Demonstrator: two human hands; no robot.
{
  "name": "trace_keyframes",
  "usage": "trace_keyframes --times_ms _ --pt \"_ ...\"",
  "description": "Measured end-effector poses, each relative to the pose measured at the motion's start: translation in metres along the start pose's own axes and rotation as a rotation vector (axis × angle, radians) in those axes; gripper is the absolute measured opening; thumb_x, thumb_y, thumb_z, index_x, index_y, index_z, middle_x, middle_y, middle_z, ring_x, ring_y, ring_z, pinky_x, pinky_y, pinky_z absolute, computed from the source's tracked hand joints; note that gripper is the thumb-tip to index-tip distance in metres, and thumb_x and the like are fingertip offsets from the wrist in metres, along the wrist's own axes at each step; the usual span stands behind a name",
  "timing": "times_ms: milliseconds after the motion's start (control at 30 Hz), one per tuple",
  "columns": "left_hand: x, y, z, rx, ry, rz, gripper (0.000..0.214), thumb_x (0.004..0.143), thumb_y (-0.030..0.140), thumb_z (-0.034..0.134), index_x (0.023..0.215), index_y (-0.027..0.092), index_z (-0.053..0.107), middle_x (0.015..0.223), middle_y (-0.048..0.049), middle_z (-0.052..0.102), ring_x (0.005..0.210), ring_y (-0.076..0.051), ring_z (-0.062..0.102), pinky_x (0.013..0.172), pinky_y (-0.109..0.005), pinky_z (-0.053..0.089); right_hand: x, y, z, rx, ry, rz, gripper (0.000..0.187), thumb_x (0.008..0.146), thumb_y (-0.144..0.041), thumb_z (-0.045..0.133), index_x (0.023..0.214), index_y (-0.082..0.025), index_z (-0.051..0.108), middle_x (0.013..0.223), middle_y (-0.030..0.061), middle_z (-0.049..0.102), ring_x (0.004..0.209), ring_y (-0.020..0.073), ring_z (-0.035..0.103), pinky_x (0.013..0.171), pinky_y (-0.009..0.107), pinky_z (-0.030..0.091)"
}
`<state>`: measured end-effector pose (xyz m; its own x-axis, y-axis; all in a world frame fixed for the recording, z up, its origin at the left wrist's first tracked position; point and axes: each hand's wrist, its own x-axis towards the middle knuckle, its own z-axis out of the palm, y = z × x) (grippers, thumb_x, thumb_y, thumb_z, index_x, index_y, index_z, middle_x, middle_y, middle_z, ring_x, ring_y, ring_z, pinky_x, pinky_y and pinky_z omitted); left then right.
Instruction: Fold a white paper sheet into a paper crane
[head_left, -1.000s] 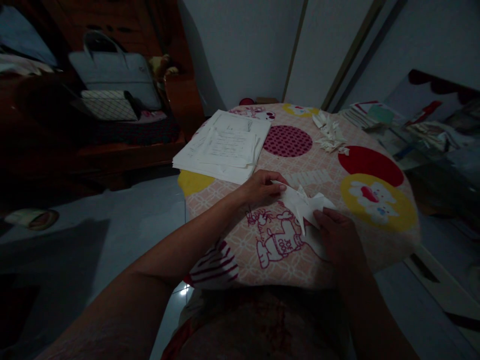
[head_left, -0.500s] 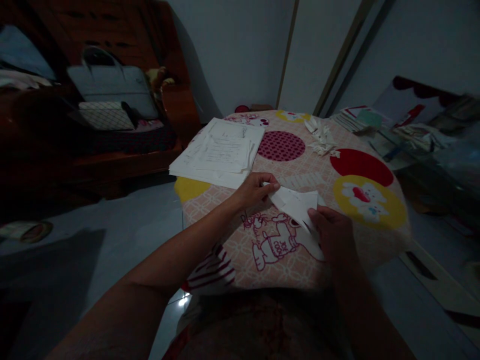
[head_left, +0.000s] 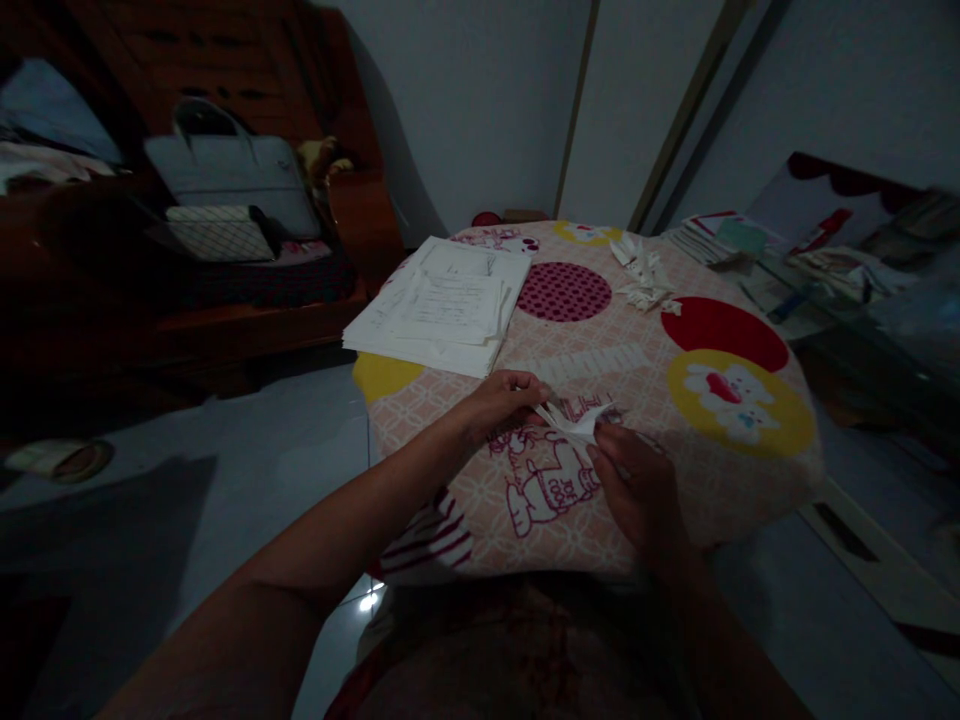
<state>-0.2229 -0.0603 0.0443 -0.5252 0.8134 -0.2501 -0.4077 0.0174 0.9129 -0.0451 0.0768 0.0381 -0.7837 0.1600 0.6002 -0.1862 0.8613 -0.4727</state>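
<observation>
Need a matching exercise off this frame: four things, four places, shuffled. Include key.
Things
1. paper stack
2. grey bag
3. folded paper
4. slipper

Places
A. on the floor
B. on the cloth, left of the purple dotted circle
C. between the fingers of the left hand and the right hand
D. on the wooden bench

Pairs: 1-B, 2-D, 3-C, 4-A
</observation>
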Motion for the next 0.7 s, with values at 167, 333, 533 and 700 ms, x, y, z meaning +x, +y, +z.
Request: trace_keyframes --times_ms 167,333,533,700 --pt "-0.003 0.005 0.001 -0.026 0.024 0.025 0.026 0.075 0.029 0.078 0.073 0.009 0.061 0.073 -0.0055 0.069 0.065 -0.01 0.066 0.062 -0.018 0.053 -0.001 -0.002 -0.003 0.014 0.002 0.089 0.009 0.09 -0.016 0.054 0.09 -0.019 0.063 0.089 0.0051 0.069 0.083 0.0176 0.066 0.077 0.029 0.052" --pt "-0.004 0.011 0.006 -0.052 -0.011 0.071 0.027 0.074 0.031 0.078 0.071 0.009 0.063 0.079 -0.0058 0.07 0.068 -0.01 0.067 0.063 -0.017 0.053 0.004 -0.01 -0.007 -0.186 0.023 -0.028 0.005 0.089 -0.019 0.058 0.093 -0.017 0.061 0.088 0.0077 0.068 0.082 0.0202 0.065 0.073 0.031 0.052" --pt "-0.006 0.009 0.005 -0.141 -0.048 0.06 0.024 0.069 0.026 0.081 0.074 0.01 0.063 0.077 -0.003 0.069 0.07 -0.009 0.066 0.068 -0.018 0.053 0.01 -0.011 -0.007 -0.386 0.069 -0.248 0.014 0.089 -0.007 0.052 0.092 -0.016 0.062 0.081 0.0083 0.069 0.08 0.0198 0.064 0.075 0.031 0.051" --pt "-0.001 -0.004 -0.01 0.115 -0.049 0.084 0.026 0.066 0.02 0.078 0.087 0.01 0.065 0.076 -0.0045 0.07 0.062 -0.011 0.063 0.06 -0.022 0.051 -0.003 -0.004 0.003 -0.381 -0.064 -0.342 0.027 0.091 -0.006 0.045 0.108 -0.014 0.065 0.1 0.0127 0.071 0.094 0.0235 0.063 0.087 0.038 0.052"
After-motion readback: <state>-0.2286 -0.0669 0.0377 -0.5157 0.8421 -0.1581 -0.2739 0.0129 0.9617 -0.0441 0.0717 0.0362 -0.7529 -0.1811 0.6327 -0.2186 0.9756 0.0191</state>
